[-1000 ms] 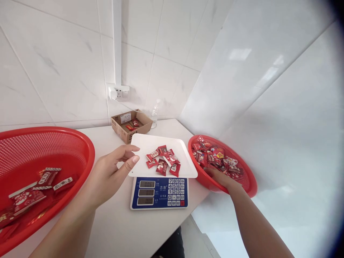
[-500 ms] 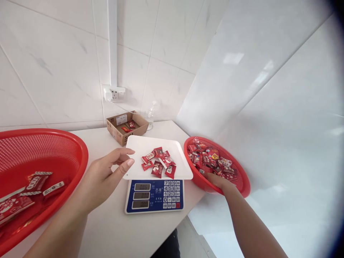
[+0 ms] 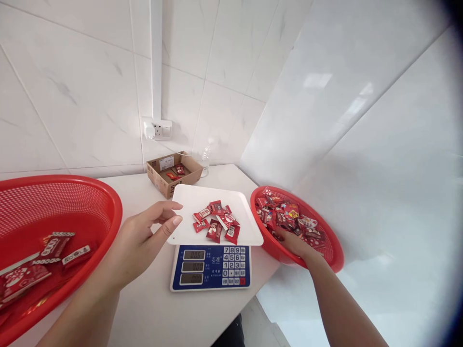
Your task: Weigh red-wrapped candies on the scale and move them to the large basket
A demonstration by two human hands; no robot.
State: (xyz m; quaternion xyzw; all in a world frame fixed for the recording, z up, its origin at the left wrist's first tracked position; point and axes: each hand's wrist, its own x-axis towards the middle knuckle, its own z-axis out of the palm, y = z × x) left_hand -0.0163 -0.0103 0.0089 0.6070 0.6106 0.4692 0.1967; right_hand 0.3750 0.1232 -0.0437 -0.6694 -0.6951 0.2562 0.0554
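My left hand [image 3: 144, 243] hovers at the left edge of the scale's white pan [image 3: 188, 197], thumb and fingers apart with nothing between them. On the pan lie several small red snack packets [image 3: 214, 230]. Below it, the blue front panel of the digital scale [image 3: 213, 277] has number keys and three displays. My right hand [image 3: 293, 244] reaches over the near rim of the right red basket [image 3: 336, 246], which is full of mixed red snack packets [image 3: 285, 214]. Its fingers are down among them and mostly hidden, so their grip does not show.
A larger red basket [image 3: 117, 207] with packets [image 3: 54, 248] stands at the left. Behind the scale sits an open cardboard box [image 3: 159, 182] holding a few packets, beside a clear plastic bottle [image 3: 206, 153]. A wall socket [image 3: 157, 130] has a plug and cable.
The whole view has shifted slightly right and down. My right hand has sunk a little further among the packets in the basket; my left hand keeps nearly the same pose by the pan.
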